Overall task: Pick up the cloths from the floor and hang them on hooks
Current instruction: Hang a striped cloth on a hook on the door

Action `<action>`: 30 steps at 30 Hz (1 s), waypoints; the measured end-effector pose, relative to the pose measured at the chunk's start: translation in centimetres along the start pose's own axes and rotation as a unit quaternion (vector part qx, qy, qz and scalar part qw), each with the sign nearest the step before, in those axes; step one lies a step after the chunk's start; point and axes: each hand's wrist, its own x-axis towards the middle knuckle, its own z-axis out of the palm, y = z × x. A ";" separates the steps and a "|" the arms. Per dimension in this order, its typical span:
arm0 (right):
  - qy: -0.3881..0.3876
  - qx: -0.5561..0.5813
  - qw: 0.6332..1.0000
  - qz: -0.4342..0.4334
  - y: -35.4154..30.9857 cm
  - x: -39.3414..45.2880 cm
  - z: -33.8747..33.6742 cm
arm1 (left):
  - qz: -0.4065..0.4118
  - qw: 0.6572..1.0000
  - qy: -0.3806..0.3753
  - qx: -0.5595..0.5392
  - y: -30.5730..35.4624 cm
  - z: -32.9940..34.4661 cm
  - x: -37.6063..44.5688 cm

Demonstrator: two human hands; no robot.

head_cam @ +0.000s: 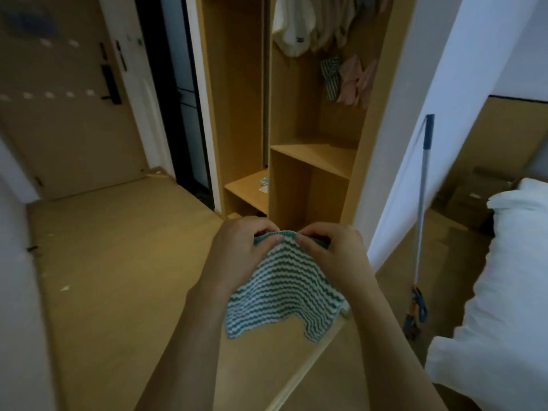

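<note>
A green-and-white striped cloth [283, 287] hangs in front of me, held up by its top edge. My left hand [241, 252] pinches that edge on the left, and my right hand [333, 253] pinches it on the right, the thumbs almost meeting. In the open wardrobe ahead, another striped cloth [329, 75] and a pink cloth [354, 81] hang high on the right inner wall. The hooks themselves are hidden behind them.
The wooden wardrobe [314, 155] stands straight ahead with shelves; a small cloth [264, 182] lies on its lower left shelf. Garments [296, 28] hang at the top. A mop [421, 221] leans on the white wall at right. White bedding [510, 277] fills the right side. A door [59, 99] is far left.
</note>
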 end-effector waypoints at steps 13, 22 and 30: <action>-0.098 0.031 0.992 -0.078 -1.0 12.4 12.7 | -0.109 0.988 0.073 0.081 -12.2 -5.0 2.7; -0.172 0.114 0.969 -0.137 0.9 25.8 18.8 | -0.183 0.961 0.127 0.161 -19.7 -6.0 11.3; -0.191 0.117 0.956 -0.188 2.0 35.5 23.1 | -0.230 0.935 0.169 0.211 -24.1 -6.4 17.5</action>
